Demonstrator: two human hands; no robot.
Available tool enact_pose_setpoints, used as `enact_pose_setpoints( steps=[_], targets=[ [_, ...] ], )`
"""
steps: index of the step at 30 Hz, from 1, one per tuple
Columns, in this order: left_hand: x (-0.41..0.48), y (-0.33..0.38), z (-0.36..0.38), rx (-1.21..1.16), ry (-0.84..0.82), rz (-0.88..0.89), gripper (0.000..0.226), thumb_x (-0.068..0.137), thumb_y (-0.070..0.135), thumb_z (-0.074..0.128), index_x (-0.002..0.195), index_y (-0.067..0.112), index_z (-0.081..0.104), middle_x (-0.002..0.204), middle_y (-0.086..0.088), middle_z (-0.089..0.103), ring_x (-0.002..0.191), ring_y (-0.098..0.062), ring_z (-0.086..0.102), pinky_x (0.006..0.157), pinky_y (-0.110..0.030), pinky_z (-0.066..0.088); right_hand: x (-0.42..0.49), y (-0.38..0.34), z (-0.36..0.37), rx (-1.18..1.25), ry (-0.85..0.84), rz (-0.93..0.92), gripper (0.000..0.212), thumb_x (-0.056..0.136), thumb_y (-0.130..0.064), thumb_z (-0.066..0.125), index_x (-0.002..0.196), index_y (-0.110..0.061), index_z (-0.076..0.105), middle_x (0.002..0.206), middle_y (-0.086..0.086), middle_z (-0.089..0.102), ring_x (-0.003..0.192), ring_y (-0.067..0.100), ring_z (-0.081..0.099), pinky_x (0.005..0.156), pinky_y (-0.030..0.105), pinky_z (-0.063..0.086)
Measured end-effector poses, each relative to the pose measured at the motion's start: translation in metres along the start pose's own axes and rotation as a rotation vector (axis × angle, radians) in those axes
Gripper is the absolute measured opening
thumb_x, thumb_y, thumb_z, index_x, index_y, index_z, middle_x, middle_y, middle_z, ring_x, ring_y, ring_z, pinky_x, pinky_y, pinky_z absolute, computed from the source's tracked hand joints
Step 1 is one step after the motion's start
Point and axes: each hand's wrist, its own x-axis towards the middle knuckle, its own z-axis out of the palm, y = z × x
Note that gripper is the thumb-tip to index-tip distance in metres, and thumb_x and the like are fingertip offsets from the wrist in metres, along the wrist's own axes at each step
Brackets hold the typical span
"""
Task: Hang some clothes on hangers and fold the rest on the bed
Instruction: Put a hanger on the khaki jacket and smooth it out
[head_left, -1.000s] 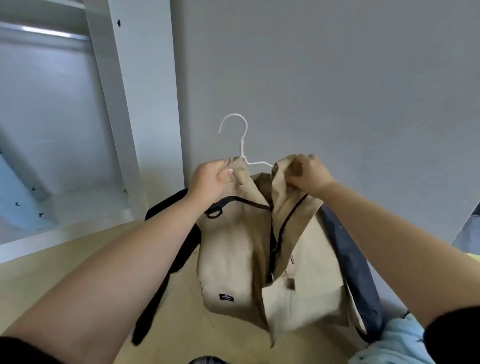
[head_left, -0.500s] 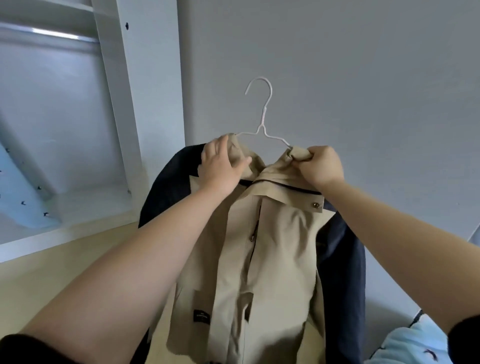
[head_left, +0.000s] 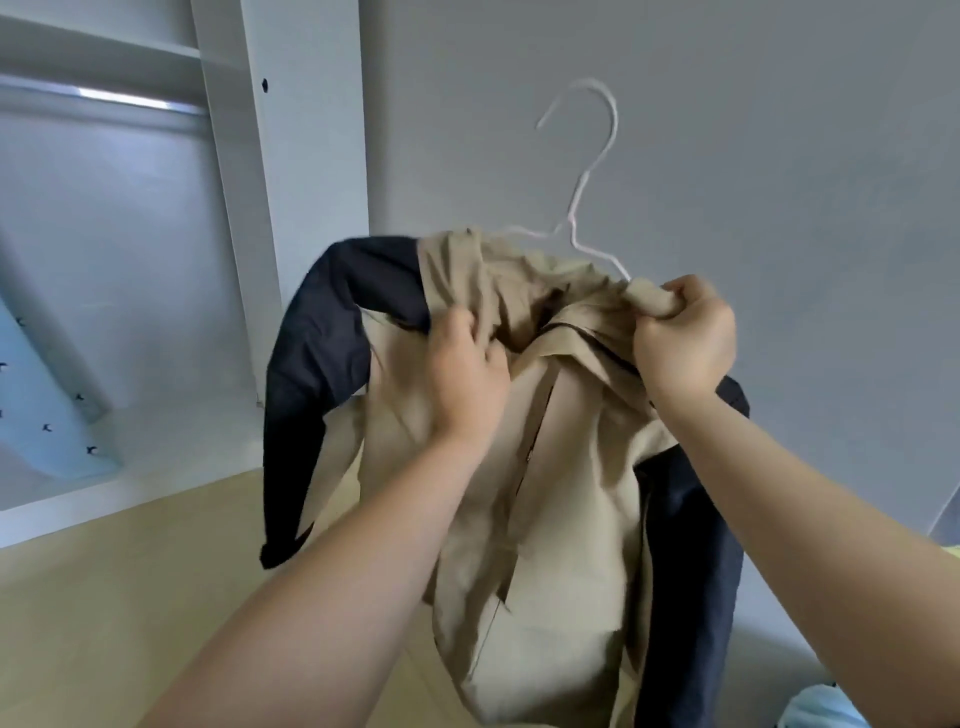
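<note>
— While the jacket (head_left: 571, 545) is held up, where is the hanger (head_left: 582, 208) found relative to the fingers?
— Its hook is seen above and between both hands, nearer the right hand (head_left: 685, 338). Its long axis runs shoulder to shoulder, sloping down toward the right.
— And the grips?
— Bunched collar fabric is clenched in the right fist at the wire's end. Front fabric is gripped by the left hand (head_left: 467, 379). The right shoulder is judged unseated.

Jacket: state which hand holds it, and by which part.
Both. The left hand grips the beige jacket below its collar; the right hand clutches bunched collar fabric at the white hanger end.
</note>
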Motion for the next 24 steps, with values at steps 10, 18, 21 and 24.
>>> enact_pose_setpoints(
  steps=[10,18,21,24],
  targets=[
    [-0.044,-0.056,-0.014,0.252,-0.379,0.307,0.015,0.092,0.014,0.057,0.085,0.005,0.067,0.089,-0.008,0.061,0.088,-0.031,0.059,0.075,-0.039,0.048,-0.017,0.059,0.0,-0.132,-0.414,0.119,0.018,0.073,-0.009,0.064,0.074,-0.026,0.059,0.065,-0.009,0.06,0.072,0.023,0.062,0.053,0.023,0.04],
    [0.012,-0.048,-0.009,0.472,-0.577,0.203,0.025,0.094,0.041,0.054,0.092,0.018,0.063,0.082,-0.001,0.063,0.084,-0.029,0.06,0.064,-0.032,0.042,-0.009,0.065,-0.017,-0.018,-0.485,0.055,0.02,0.072,0.0,0.064,0.07,-0.021,0.064,0.065,-0.004,0.061,0.07,0.021,0.058,0.063,0.029,0.046],
    [0.011,-0.042,0.002,0.34,-0.445,0.051,0.031,0.091,0.034,0.062,0.062,0.024,0.056,0.057,0.008,0.049,0.067,-0.023,0.054,0.048,-0.025,0.029,-0.006,0.06,-0.025,-0.032,-0.512,-0.002,0.024,0.077,0.001,0.049,0.079,-0.014,0.068,0.078,0.001,0.061,0.079,0.02,0.052,0.063,0.026,0.039],
    [0.012,-0.035,0.013,0.185,-0.354,-0.137,0.018,0.078,0.031,0.077,0.067,0.024,0.064,0.061,0.012,0.055,0.066,-0.016,0.055,0.053,-0.023,0.035,0.002,0.054,-0.032,-0.12,-0.449,-0.204,0.032,0.083,-0.02,0.04,0.073,-0.016,0.07,0.095,0.007,0.059,0.098,0.022,0.048,0.078,0.028,0.038]
  ],
)
